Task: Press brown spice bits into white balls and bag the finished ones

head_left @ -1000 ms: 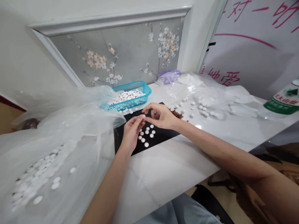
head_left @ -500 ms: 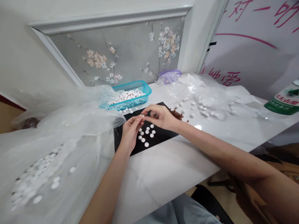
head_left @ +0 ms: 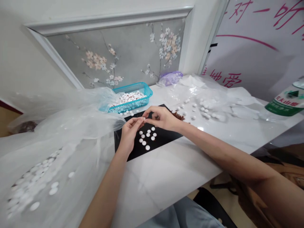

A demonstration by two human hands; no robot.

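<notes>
Over a black mat (head_left: 163, 139), my left hand (head_left: 130, 131) and my right hand (head_left: 161, 117) meet at the fingertips. Between them they pinch a small white piece (head_left: 143, 118), mostly covered by the fingers. Several round white pieces (head_left: 147, 147) lie on the mat just below my hands. A pile of thin reddish-brown bits (head_left: 178, 116) sits at the mat's back right edge, beyond my right wrist. Behind my hands stands a blue basket (head_left: 148, 91) filled with white pieces that show small red marks.
Clear plastic bags (head_left: 71, 126) with white pieces cover the left side. More plastic and scattered white pieces (head_left: 204, 109) lie on the white table (head_left: 171, 171) to the right. A green-labelled bottle (head_left: 285, 103) stands at the far right, and a purple bag (head_left: 170, 78) by the wall.
The view has shifted slightly, moving most things a little left in the frame. Both hands keep their pinch on the small white piece, with only slight finger movement.
</notes>
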